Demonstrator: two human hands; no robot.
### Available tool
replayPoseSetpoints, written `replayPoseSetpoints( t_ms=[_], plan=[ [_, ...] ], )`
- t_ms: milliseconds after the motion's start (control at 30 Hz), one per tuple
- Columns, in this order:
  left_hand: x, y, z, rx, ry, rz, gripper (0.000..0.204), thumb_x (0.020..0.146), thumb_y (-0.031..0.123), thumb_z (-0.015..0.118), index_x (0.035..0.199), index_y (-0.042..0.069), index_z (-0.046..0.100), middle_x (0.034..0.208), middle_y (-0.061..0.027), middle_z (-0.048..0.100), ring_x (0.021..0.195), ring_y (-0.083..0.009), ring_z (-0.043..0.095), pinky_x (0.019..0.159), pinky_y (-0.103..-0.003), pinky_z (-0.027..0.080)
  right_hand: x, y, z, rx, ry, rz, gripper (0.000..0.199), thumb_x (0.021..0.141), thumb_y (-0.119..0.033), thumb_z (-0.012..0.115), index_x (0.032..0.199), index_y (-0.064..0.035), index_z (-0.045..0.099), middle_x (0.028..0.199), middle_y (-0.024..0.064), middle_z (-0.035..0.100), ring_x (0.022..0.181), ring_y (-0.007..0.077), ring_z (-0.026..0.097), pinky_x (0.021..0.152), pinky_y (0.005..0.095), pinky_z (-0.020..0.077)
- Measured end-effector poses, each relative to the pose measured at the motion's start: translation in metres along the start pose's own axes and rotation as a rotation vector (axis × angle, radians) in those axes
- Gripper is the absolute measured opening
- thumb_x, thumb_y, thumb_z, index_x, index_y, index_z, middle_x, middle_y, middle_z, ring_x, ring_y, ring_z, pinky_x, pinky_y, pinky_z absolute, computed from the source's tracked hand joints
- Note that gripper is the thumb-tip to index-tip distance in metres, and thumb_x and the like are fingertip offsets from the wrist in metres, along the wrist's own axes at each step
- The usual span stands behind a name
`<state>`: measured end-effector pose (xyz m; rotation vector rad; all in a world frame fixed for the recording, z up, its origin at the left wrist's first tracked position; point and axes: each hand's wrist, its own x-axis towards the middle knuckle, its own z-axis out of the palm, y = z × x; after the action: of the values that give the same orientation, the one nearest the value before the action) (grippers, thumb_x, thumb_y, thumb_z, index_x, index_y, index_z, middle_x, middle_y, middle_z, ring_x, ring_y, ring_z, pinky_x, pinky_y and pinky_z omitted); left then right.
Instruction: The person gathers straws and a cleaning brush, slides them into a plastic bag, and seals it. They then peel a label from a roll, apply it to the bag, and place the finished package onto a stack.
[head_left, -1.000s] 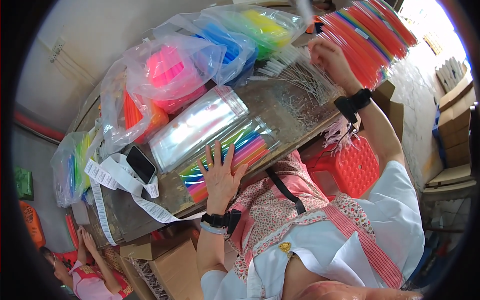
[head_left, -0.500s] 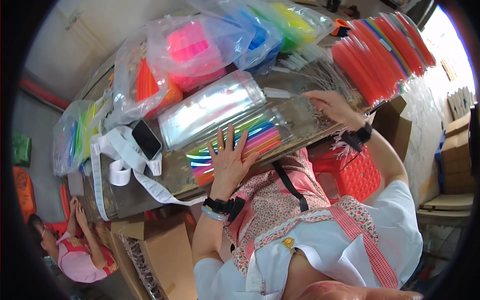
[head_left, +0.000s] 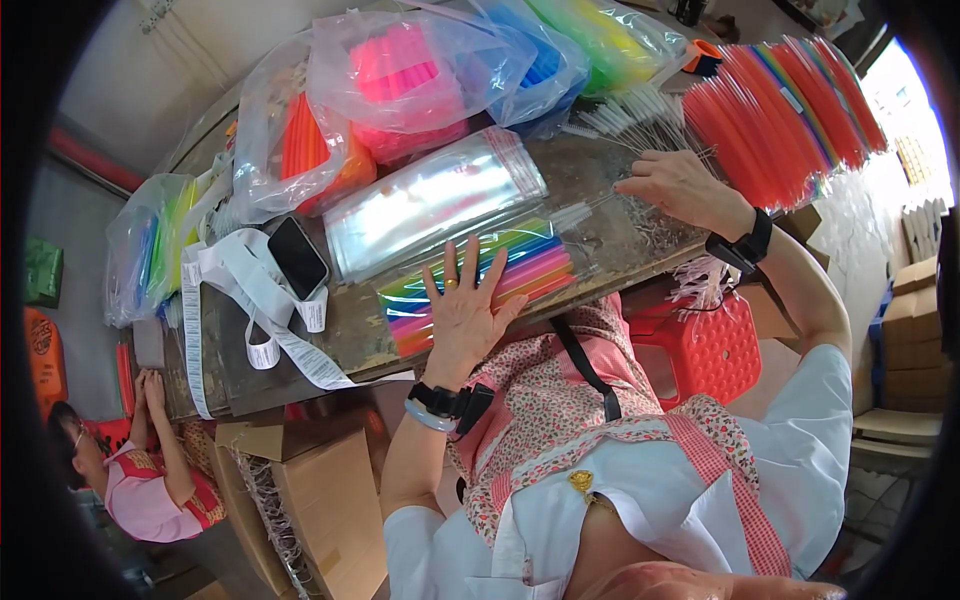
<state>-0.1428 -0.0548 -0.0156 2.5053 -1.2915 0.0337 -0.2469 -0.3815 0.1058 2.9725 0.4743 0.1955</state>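
My left hand (head_left: 465,315) lies flat with fingers spread on a clear packet of multicoloured straws (head_left: 535,272) near the table's front edge. My right hand (head_left: 685,190), to the right of the packet, is closed in a pinch on the thin wire end of a straw cleaning brush. The white bristles of that brush (head_left: 571,216) point left, at the packet's upper right end; whether they are inside the plastic I cannot tell. Behind the packet lies a stack of clear plastic sleeves (head_left: 430,215). More straw brushes (head_left: 640,115) are heaped beyond my right hand.
Bags of pink straws (head_left: 395,80), orange straws (head_left: 303,140) and blue straws (head_left: 540,65) line the back. Bundled red straws (head_left: 760,110) stand at right. A phone (head_left: 298,258) and a label strip (head_left: 235,275) lie left. Below are a red stool (head_left: 715,350), a carton (head_left: 330,510) and another person (head_left: 150,490).
My right hand has drawn the brush down toward the right end of the straw packet. My left hand stays flat on the packet. The view has shifted slightly.
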Motion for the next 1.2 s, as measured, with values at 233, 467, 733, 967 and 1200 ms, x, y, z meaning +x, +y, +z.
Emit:
replayPoseSetpoints(
  t_ms=[233, 467, 733, 967, 1200],
  plan=[
    [0.000, 0.000, -0.003, 0.007, 0.009, 0.010, 0.067, 0.090, 0.063, 0.047, 0.144, 0.025, 0.042, 0.156, -0.0118, 0.025, 0.144, -0.0381, 0.018, 0.111, -0.065, 0.009, 0.001, 0.011, 0.022, 0.141, 0.026, 0.019, 0.028, 0.076, -0.010, 0.067, 0.104, -0.0124, 0.066, 0.080, 0.0049, 0.056, 0.079, 0.0240, 0.058, 0.064, 0.0380, 0.0463],
    [0.000, 0.001, -0.004, 0.009, 0.009, 0.000, 0.067, 0.090, 0.064, 0.046, 0.146, 0.027, 0.040, 0.155, -0.0115, 0.027, 0.144, -0.0368, 0.018, 0.113, -0.062, 0.008, -0.016, 0.025, 0.058, 0.765, -0.154, 0.233, 0.023, 0.083, -0.007, 0.065, 0.106, -0.0037, 0.068, 0.076, 0.0115, 0.064, 0.064, 0.0218, 0.062, 0.059, 0.0334, 0.0472],
    [-0.001, 0.002, -0.006, 0.006, 0.007, 0.007, 0.068, 0.089, 0.064, 0.046, 0.146, 0.026, 0.040, 0.155, -0.0119, 0.027, 0.144, -0.0376, 0.018, 0.112, -0.063, 0.009, -0.028, 0.030, 0.045, 0.813, -0.240, 0.298, 0.022, 0.083, -0.007, 0.064, 0.105, -0.0038, 0.068, 0.079, 0.0113, 0.066, 0.065, 0.0218, 0.064, 0.060, 0.0323, 0.0476],
    [-0.002, 0.001, -0.007, 0.001, 0.007, 0.006, 0.068, 0.089, 0.064, 0.046, 0.145, 0.025, 0.040, 0.155, -0.0119, 0.026, 0.144, -0.0382, 0.019, 0.111, -0.065, 0.010, -0.006, 0.011, 0.005, 0.323, -0.041, 0.078, 0.020, 0.085, -0.015, 0.064, 0.104, -0.0120, 0.069, 0.086, 0.0081, 0.067, 0.076, 0.0275, 0.063, 0.065, 0.0375, 0.0484],
    [0.000, 0.003, -0.008, -0.004, 0.004, 0.006, 0.068, 0.089, 0.064, 0.047, 0.145, 0.025, 0.041, 0.155, -0.0114, 0.026, 0.144, -0.0380, 0.018, 0.111, -0.065, 0.010, 0.000, 0.008, 0.045, 0.469, -0.001, 0.067, 0.017, 0.087, -0.013, 0.062, 0.102, -0.0098, 0.068, 0.079, 0.0098, 0.064, 0.070, 0.0267, 0.061, 0.062, 0.0366, 0.0474]
  ],
)
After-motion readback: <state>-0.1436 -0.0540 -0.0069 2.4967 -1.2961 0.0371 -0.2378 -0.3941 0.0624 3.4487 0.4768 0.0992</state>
